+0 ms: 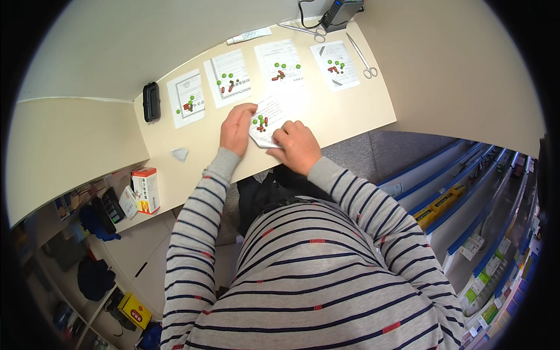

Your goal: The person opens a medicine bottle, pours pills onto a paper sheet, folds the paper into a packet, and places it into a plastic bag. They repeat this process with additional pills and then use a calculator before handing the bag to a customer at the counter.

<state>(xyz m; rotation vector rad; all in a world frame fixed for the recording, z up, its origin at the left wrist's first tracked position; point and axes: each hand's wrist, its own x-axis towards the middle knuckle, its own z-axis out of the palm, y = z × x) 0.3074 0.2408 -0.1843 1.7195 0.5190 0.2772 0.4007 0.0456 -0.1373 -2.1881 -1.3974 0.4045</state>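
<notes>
A sheet of printed white paper lies before me on the table, its near edge bent upward. Grouped on its near left part are green round pills, red capsules and small dark pills. My right hand pinches the raised near edge between thumb and curled fingers. Along the sheet's left edge rests my left hand, fingers together and fingertips touching the paper; its thumb is hidden, so I cannot tell whether it grips. Farther back lie several more printed sheets, among them one bearing similar pills.
Two pairs of scissors, a tube and a black device lie toward the table's far edge. At left are a black case, a paper scrap and a medicine box. Stocked shelves stand right.
</notes>
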